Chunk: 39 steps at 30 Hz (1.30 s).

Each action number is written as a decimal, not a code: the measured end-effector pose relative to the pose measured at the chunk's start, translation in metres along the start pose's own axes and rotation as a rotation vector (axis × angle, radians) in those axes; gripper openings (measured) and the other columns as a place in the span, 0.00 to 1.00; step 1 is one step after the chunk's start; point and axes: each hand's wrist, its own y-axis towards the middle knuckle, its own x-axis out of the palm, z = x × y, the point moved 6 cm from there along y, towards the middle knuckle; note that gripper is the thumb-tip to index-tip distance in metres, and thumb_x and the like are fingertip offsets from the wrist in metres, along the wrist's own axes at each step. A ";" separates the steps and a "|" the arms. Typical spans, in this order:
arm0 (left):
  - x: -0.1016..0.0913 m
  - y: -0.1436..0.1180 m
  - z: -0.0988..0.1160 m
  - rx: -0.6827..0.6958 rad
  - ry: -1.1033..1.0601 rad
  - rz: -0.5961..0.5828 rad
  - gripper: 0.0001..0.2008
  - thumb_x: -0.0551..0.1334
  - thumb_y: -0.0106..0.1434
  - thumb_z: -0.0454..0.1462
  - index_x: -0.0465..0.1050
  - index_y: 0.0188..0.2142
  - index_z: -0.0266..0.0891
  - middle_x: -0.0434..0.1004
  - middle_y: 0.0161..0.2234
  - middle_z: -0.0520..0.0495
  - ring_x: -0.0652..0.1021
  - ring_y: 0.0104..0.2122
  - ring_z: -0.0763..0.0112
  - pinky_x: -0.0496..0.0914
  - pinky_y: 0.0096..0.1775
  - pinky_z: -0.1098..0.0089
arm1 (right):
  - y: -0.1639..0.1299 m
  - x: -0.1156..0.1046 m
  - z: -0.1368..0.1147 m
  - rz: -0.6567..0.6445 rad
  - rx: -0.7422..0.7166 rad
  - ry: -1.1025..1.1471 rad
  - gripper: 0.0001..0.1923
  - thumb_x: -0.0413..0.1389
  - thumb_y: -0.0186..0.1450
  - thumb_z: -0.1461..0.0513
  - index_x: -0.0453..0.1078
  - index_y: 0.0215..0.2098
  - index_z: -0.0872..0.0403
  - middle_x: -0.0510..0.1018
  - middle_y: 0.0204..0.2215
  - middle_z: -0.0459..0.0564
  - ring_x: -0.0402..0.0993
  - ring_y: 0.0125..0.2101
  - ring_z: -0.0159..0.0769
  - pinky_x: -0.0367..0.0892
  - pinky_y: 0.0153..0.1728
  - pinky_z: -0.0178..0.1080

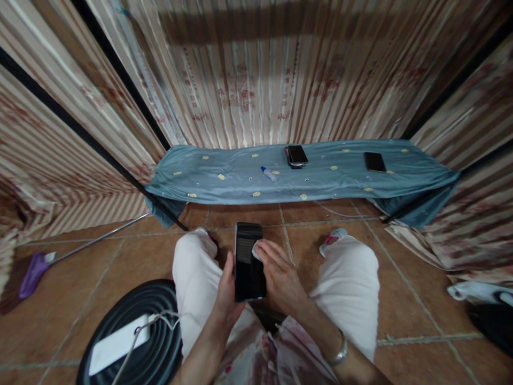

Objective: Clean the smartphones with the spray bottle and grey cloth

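My left hand (228,291) grips a black smartphone (247,275) by its left edge and lower end. The phone is held between my knees, its dark, glossy screen facing up. My right hand (284,278) has its fingers pressed together on a small white wiping pad (255,251). That pad touches the upper right of the screen. Its full shape is hidden under the fingertips.
Ahead stands a low shelf covered in blue cloth (228,184), bearing stacked phones (297,155), another dark device (375,162) and a small blue-capped bottle (269,174). At left are a white power strip (118,345) on a black ribbed stool (164,342) and a purple broom (34,275).
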 end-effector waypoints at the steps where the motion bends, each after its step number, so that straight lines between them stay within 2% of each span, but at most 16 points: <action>1: 0.000 0.000 -0.002 0.004 0.001 -0.005 0.22 0.60 0.64 0.47 0.76 0.51 0.37 0.82 0.47 0.41 0.76 0.54 0.54 0.65 0.58 0.58 | 0.003 0.001 -0.002 -0.007 -0.007 -0.002 0.29 0.43 0.69 0.71 0.55 0.67 0.53 0.73 0.56 0.57 0.64 0.60 0.41 0.70 0.58 0.49; 4: 0.001 0.002 -0.008 0.014 0.009 -0.021 0.24 0.60 0.64 0.49 0.74 0.54 0.39 0.80 0.50 0.42 0.74 0.57 0.53 0.63 0.60 0.58 | 0.014 0.006 -0.007 -0.046 -0.023 0.003 0.28 0.42 0.70 0.71 0.54 0.68 0.53 0.72 0.57 0.57 0.62 0.62 0.42 0.69 0.59 0.50; 8: 0.001 0.002 -0.016 0.013 0.049 -0.003 0.23 0.61 0.64 0.49 0.75 0.54 0.40 0.79 0.52 0.42 0.71 0.59 0.54 0.62 0.61 0.58 | 0.028 0.012 -0.006 -0.071 -0.056 0.042 0.27 0.41 0.71 0.70 0.54 0.67 0.56 0.69 0.59 0.59 0.58 0.64 0.42 0.65 0.61 0.51; 12: 0.002 0.000 -0.020 0.013 0.074 -0.003 0.23 0.61 0.63 0.49 0.75 0.53 0.41 0.79 0.52 0.43 0.71 0.60 0.54 0.62 0.61 0.58 | 0.034 0.014 0.001 -0.087 -0.046 0.063 0.27 0.40 0.71 0.69 0.53 0.68 0.54 0.68 0.61 0.58 0.57 0.65 0.41 0.64 0.62 0.51; 18: 0.001 0.000 -0.021 -0.002 0.047 0.018 0.22 0.61 0.64 0.48 0.75 0.53 0.40 0.79 0.51 0.43 0.73 0.58 0.55 0.63 0.61 0.58 | 0.029 0.011 0.013 -0.074 0.015 0.013 0.27 0.41 0.70 0.70 0.55 0.67 0.57 0.68 0.60 0.60 0.59 0.64 0.41 0.63 0.62 0.50; 23: 0.002 0.001 -0.015 0.032 0.053 -0.001 0.24 0.63 0.61 0.50 0.74 0.53 0.41 0.81 0.49 0.43 0.75 0.56 0.55 0.64 0.59 0.57 | 0.019 0.007 0.032 -0.067 0.144 0.015 0.28 0.41 0.71 0.69 0.54 0.68 0.52 0.67 0.62 0.57 0.60 0.63 0.40 0.64 0.62 0.52; 26: 0.004 0.000 -0.013 0.031 0.075 -0.014 0.26 0.64 0.59 0.51 0.75 0.53 0.41 0.81 0.48 0.43 0.75 0.55 0.53 0.64 0.59 0.56 | 0.014 0.005 0.035 -0.064 0.163 0.018 0.28 0.41 0.71 0.69 0.52 0.68 0.51 0.66 0.63 0.56 0.59 0.64 0.40 0.63 0.62 0.52; 31: 0.007 0.001 -0.003 0.086 0.087 -0.008 0.22 0.65 0.59 0.51 0.77 0.46 0.40 0.82 0.45 0.44 0.75 0.55 0.54 0.66 0.58 0.58 | 0.008 0.002 0.023 -0.053 0.109 -0.012 0.28 0.42 0.71 0.69 0.52 0.68 0.52 0.67 0.62 0.57 0.57 0.65 0.41 0.64 0.62 0.53; 35: 0.006 0.003 0.007 0.100 0.067 0.024 0.16 0.65 0.60 0.48 0.78 0.39 0.38 0.83 0.41 0.44 0.77 0.52 0.55 0.69 0.55 0.59 | -0.002 0.002 0.002 -0.058 0.038 -0.009 0.31 0.42 0.69 0.72 0.51 0.69 0.54 0.69 0.60 0.58 0.58 0.65 0.42 0.66 0.61 0.52; 39: 0.004 0.004 0.014 0.108 0.034 0.068 0.15 0.64 0.60 0.47 0.77 0.33 0.37 0.83 0.36 0.46 0.80 0.47 0.56 0.71 0.52 0.60 | -0.015 0.002 -0.022 -0.109 -0.013 -0.017 0.29 0.43 0.69 0.72 0.54 0.67 0.59 0.69 0.60 0.59 0.58 0.65 0.43 0.66 0.61 0.51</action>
